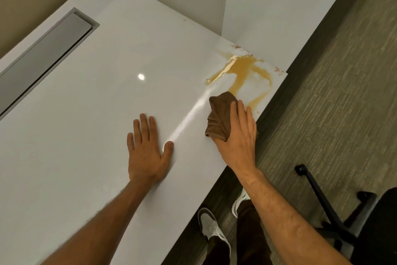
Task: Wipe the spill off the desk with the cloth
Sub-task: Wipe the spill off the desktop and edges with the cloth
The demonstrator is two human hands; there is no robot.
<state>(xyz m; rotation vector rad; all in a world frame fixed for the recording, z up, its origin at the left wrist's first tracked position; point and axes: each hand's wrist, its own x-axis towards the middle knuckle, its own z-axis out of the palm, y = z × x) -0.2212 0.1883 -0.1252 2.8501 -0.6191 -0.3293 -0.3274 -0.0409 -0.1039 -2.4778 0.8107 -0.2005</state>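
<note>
Standing at the desk's edge, the person shows two white shoes (pixel 211 228) on the grey carpet (pixel 335 97) at about six o'clock, with the black base of an office chair (pixel 335 211) at four o'clock. Both bare forearms reach up from the bottom of the view onto the white desk (pixel 90 135).

Just below the middle, the left hand (pixel 146 153) lies flat on the desktop, palm down, fingers straight and slightly spread, holding nothing. At about three o'clock from it, close to the desk's near edge, the right hand (pixel 236 135) presses on a bunched brown cloth (pixel 221 114); its fingers lie along the top of the fabric, and the thumb side appears to gather the folds underneath. The cloth sits on the desktop, its far tip touching the near end of the spill (pixel 242 71).

That spill, an amber liquid, spreads at about one o'clock near the desk's right corner, with thin streaks trailing toward the edge beside the cloth. A bright spot of light reflects off the surface near the middle.

Farther out, at ten o'clock, a long grey recessed cable tray (pixel 43 54) runs along the desk's back. White partition panels (pixel 268 7) rise behind the corner at twelve to one o'clock.
</note>
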